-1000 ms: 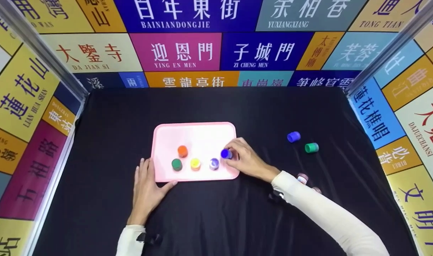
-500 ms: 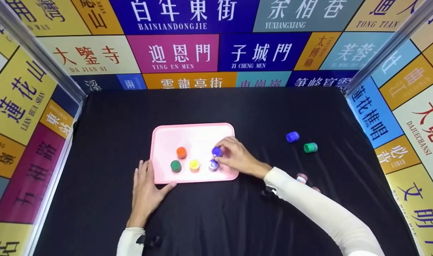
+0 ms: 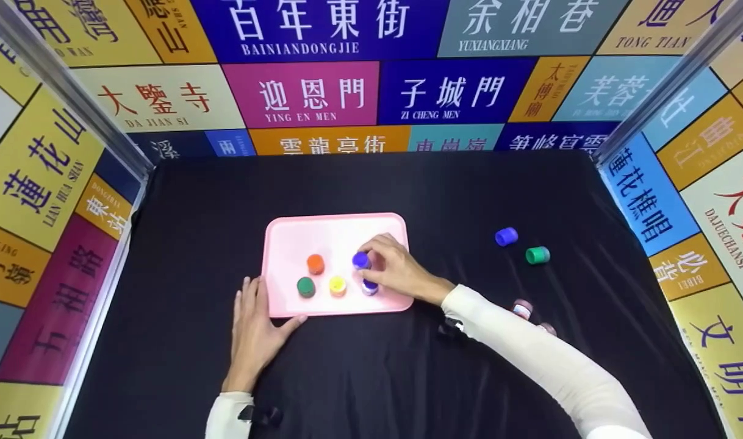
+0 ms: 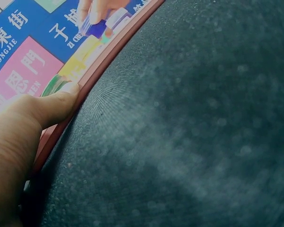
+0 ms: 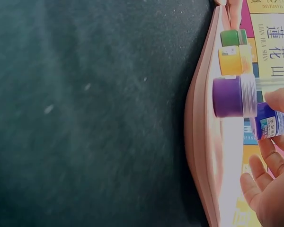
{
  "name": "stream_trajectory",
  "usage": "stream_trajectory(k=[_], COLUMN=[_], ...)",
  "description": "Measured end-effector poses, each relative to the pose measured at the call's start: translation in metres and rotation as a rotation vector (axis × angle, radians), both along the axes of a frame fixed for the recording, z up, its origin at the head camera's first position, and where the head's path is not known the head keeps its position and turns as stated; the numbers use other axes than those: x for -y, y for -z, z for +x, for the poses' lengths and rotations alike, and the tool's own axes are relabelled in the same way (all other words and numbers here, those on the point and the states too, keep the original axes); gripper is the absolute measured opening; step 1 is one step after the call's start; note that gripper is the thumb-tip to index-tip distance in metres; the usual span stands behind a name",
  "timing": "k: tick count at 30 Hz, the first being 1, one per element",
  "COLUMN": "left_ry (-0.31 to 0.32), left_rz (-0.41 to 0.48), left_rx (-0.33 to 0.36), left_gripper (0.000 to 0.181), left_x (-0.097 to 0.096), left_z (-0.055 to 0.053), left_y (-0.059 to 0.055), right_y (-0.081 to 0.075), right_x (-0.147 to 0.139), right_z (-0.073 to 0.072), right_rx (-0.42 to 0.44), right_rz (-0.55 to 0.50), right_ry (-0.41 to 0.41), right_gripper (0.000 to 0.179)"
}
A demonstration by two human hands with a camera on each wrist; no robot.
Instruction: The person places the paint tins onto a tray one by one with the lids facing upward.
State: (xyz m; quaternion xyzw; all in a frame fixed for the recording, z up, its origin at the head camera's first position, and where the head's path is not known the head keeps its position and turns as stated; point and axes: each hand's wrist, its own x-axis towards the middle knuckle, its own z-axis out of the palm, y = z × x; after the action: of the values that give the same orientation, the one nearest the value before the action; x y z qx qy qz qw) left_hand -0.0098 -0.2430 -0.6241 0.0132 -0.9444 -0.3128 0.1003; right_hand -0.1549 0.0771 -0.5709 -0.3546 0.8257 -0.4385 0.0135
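A pink tray (image 3: 286,238) lies on the black cloth. My right hand (image 3: 399,271) pinches a small blue paint jar (image 3: 360,260) over its right half, thumb and fingertips on the sides; the right wrist view shows the label on this blue jar (image 5: 270,122). Just in front stands a purple paint jar (image 3: 369,288), partly behind my thumb. Yellow (image 3: 337,285), green (image 3: 305,286) and orange paint jars (image 3: 315,264) stand farther left on the tray. With fingers straight, my left hand (image 3: 255,326) rests against the tray's front left corner, thumb (image 4: 61,101) on the front rim.
Right of the tray, a violet jar (image 3: 506,236) and a green jar (image 3: 537,255) lie on their sides. Two brownish jars, one labelled (image 3: 521,308) and one mostly hidden (image 3: 547,329), lie by my right sleeve. Printed panels (image 3: 301,91) wall the table's back and sides.
My right hand has moved left across the tray with the blue jar, from near the right rim to behind the purple jar. The left hand has stayed at the tray's corner.
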Motion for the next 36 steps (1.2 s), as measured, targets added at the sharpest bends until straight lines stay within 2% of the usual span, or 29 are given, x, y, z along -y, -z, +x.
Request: stream_trajectory(k=[3, 11, 19, 30, 36], left_ry=[-0.002, 0.002, -0.002, 0.000, -0.005], left_rz=[0.002, 0.006, 0.015, -0.011, -0.004], left_rx=[0.012, 0.010, 0.029, -0.010, -0.009], left_gripper=[0.124, 0.123, 0.124, 0.124, 0.124], left_x=[-0.001, -0.004, -0.004, -0.002, -0.001], left_z=[0.000, -0.002, -0.001, -0.002, 0.000], left_y=[0.000, -0.001, 0.000, -0.001, 0.001], right_y=[0.000, 0.008, 0.011, 0.011, 0.014], right_x=[0.005, 0.013, 0.019, 0.023, 0.026], right_z=[0.000, -0.004, -0.005, -0.002, -0.001], right_rx=[0.012, -0.031, 0.004, -0.009, -0.001], right_rz=[0.016, -0.002, 0.054, 0.080, 0.097], right_ry=[-0.011, -0.034, -0.027, -0.025, -0.005], right_gripper=[0.034, 0.036, 0.034, 0.033, 0.032])
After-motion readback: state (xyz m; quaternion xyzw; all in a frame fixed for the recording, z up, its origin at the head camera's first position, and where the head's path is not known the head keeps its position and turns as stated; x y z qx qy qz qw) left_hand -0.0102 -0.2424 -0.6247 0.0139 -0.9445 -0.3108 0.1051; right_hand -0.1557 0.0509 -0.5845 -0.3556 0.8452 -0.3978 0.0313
